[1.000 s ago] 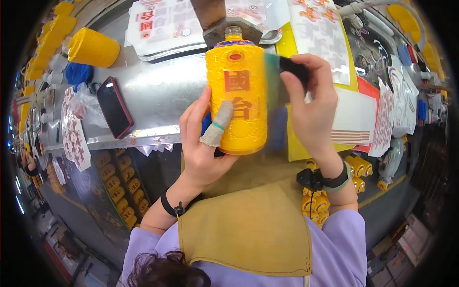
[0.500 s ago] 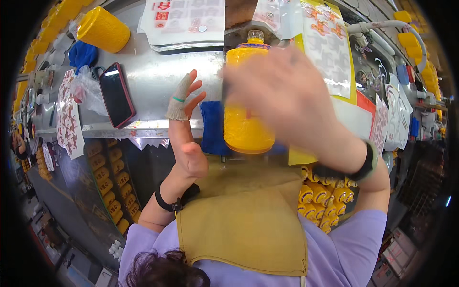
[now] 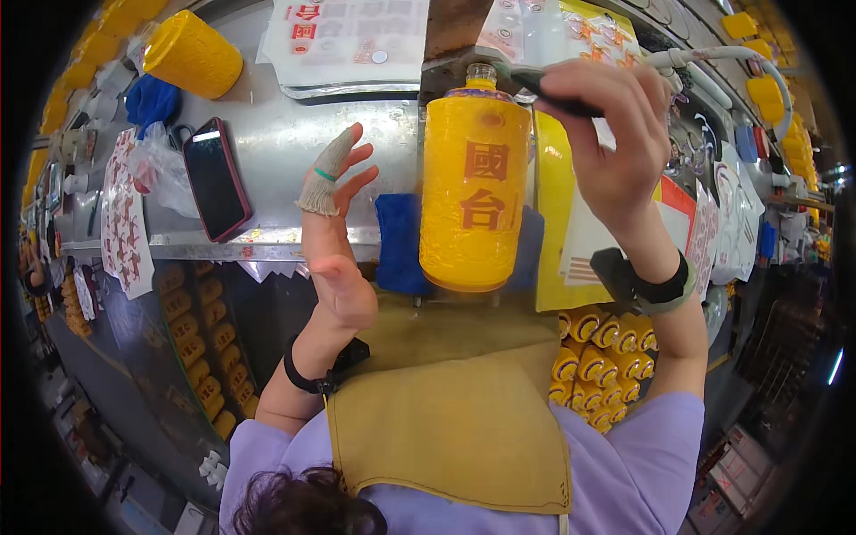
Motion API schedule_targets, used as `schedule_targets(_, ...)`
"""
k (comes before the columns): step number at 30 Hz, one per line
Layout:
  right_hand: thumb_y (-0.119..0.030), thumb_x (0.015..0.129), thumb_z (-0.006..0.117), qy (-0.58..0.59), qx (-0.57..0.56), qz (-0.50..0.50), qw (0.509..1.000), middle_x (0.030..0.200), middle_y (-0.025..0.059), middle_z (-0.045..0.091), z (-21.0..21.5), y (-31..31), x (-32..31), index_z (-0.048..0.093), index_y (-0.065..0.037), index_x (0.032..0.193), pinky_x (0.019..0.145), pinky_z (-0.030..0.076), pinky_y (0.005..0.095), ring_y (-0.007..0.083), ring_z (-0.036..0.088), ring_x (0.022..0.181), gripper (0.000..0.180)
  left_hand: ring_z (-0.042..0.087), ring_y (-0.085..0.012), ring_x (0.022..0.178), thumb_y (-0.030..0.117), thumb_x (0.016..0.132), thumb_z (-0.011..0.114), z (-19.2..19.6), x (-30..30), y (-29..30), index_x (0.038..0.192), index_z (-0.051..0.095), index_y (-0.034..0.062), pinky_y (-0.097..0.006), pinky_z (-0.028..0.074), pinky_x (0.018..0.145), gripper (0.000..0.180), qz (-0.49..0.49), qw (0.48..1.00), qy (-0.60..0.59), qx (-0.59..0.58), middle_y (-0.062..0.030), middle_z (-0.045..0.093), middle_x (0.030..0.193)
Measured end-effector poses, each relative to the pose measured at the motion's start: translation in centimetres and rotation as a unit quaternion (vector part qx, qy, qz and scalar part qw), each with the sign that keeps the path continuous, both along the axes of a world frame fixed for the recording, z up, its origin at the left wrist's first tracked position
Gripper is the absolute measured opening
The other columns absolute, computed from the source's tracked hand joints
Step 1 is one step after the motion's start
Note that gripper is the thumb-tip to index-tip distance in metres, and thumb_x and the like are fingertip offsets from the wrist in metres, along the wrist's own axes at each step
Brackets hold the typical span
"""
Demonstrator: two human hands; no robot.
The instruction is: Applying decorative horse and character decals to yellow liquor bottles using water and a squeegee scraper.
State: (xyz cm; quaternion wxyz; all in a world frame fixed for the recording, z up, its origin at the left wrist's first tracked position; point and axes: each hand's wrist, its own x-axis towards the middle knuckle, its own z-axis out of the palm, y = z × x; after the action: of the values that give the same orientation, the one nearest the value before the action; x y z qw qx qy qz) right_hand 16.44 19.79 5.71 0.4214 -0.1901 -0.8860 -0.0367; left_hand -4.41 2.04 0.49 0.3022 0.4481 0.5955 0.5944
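Observation:
A yellow bottle (image 3: 473,254) with a clear threaded neck lies in front of me, its neck pointing away, with large red characters on its face. Blue cloth (image 3: 399,242) shows on both sides of its lower half. My left hand (image 3: 337,214) hovers left of the bottle, apart from it, fingers spread and empty; a knitted cover with a green band sheaths part of it. Right of the bottle's neck, my right hand (image 3: 615,125) grips a dark-handled tool (image 3: 562,98). Its kind cannot be made out.
On the metal bench lie a phone (image 3: 217,178), a blue rag (image 3: 152,100), a yellow cup-shaped container (image 3: 193,55) and printed sheets (image 3: 352,45). A yellow sheet (image 3: 555,214) lies right of the bottle. Several yellow bottles (image 3: 597,361) are stacked below on the right.
My right hand has moved off the bottle's face to the upper right, uncovering the red characters, and the dark tool now shows in it. The left hand has shifted slightly left.

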Motion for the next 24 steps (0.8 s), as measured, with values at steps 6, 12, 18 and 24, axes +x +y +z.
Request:
schedule_targets(6,-0.008,0.074,0.08,-0.028,-0.068,0.314,0.947,0.096,-0.0035,0.074,-1.1,-8.4,1.7,0.074,-0.013,0.103,0.071,0.043,0.0327,0.0141,0.06,0.076,0.029,0.049,-0.0326,0.136,0.093,0.086,0.019,0.0,-0.1,0.4,0.153,0.038,0.0006,-0.046,0.041,0.11,0.116,-0.003,1.0,0.001,-0.003,-0.022,0.045,0.153)
schedule_targets(12,-0.001,0.075,0.082,0.024,0.013,-0.05,0.998,0.095,0.002,0.074,-0.9,-0.4,0.7,0.071,-0.009,0.1,0.077,0.044,0.0338,0.0218,0.063,0.08,0.029,0.049,-0.0309,0.135,0.087,0.091,0.021,0.2,0.2,0.1,0.148,0.044,-0.003,-0.045,0.043,0.108,0.109,-0.031,0.999,-0.006,0.027,-0.0207,0.046,0.152)
schedule_targets(18,0.0,0.08,0.082,0.149,-0.116,-0.077,0.979,0.098,0.0039,0.072,0.3,-2.1,2.1,0.07,-0.006,0.105,0.077,0.048,0.0299,0.0187,0.064,0.081,0.028,0.052,-0.0417,0.124,0.085,0.085,0.045,0.5,1.4,1.1,0.14,0.06,0.0028,-0.048,0.046,0.101,0.1,-0.122,0.949,0.28,0.081,-0.0253,0.048,0.144)
schedule_targets(24,-0.003,0.085,0.081,0.163,-0.128,-0.099,0.973,0.1,0.0045,0.07,-0.1,-3.2,3.2,0.068,-0.003,0.109,0.077,0.047,0.0272,0.0153,0.061,0.082,0.027,0.053,-0.0425,0.113,0.065,0.071,0.077,2.8,2.4,2.2,0.136,0.065,0.0118,-0.05,0.049,0.094,0.085,-0.099,0.921,0.373,0.046,-0.0229,0.048,0.135)
